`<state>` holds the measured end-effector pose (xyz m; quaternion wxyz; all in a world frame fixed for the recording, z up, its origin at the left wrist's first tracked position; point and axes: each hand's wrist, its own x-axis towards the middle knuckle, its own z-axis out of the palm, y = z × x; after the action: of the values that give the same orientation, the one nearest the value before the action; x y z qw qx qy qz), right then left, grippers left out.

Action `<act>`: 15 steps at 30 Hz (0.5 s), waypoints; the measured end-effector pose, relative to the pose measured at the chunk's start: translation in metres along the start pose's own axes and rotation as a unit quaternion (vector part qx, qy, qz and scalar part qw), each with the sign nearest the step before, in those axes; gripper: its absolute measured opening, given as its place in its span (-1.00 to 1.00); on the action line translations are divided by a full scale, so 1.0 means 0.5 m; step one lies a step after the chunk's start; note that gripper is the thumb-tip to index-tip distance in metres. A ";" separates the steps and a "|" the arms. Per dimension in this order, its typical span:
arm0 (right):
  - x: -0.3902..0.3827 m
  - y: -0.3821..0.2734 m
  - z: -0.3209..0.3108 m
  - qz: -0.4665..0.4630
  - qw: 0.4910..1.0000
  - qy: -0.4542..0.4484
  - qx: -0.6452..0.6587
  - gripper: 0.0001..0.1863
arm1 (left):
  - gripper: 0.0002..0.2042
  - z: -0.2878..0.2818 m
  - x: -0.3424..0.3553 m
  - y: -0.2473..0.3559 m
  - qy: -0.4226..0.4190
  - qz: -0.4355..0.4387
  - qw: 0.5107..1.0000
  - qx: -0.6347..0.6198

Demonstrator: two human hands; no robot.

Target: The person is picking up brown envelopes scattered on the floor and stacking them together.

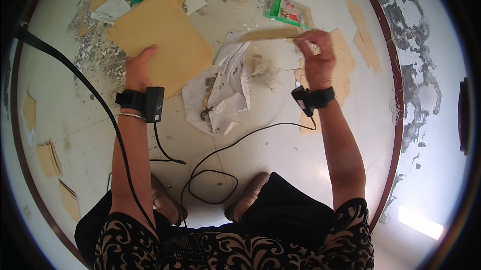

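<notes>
On the left, my left hand (138, 67) grips the edge of large tan kraft paper sheets (173, 44), thumb on top and its other fingers hidden beneath. More than one layer shows at their left edge. Over on the right, my right hand (319, 58) pinches a narrow tan piece of kraft paper (270, 34), seen nearly edge-on and slightly blurred. Between the hands lies a crumpled white sheet (228, 94) with dark debris on it. A pale fluffy clump of dust (265, 71) rests beside it.
A clear packet with green edges (287, 10) lies beyond my right hand. Rubble (102, 64) and paper scraps spread at the left. More tan pieces (343, 64) lie along the right. A black cable (235, 142) loops across the floor near my shoes (248, 197). A peeling wall (413, 69) stands right.
</notes>
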<state>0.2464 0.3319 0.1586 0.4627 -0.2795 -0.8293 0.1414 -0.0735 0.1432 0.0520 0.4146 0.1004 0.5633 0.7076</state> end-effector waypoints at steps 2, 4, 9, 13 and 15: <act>0.026 -0.012 -0.045 0.038 0.993 0.056 0.092 -0.77 | -0.69 0.035 -0.014 0.009 0.005 -0.007 1.000 -0.018; 0.035 -0.018 -0.086 0.155 0.966 0.094 0.182 -0.86 | -0.68 0.052 -0.026 0.016 0.014 -0.012 0.999 -0.034; 0.035 -0.013 -0.144 0.294 0.926 0.118 0.205 -0.89 | -0.69 0.073 -0.031 0.004 -0.038 0.011 0.998 0.042; -0.004 0.016 -0.141 0.399 0.880 0.101 0.236 -0.88 | -0.69 0.095 -0.047 -0.002 -0.049 -0.027 0.997 0.050; -0.015 0.021 -0.152 0.423 0.861 0.054 0.276 -0.88 | -0.69 0.097 -0.047 -0.014 -0.106 -0.076 0.991 0.026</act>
<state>0.3174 0.3339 0.1888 0.4605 -0.4713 -0.5323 0.5314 -0.0258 0.1619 0.0704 0.5219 0.1418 0.5406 0.6445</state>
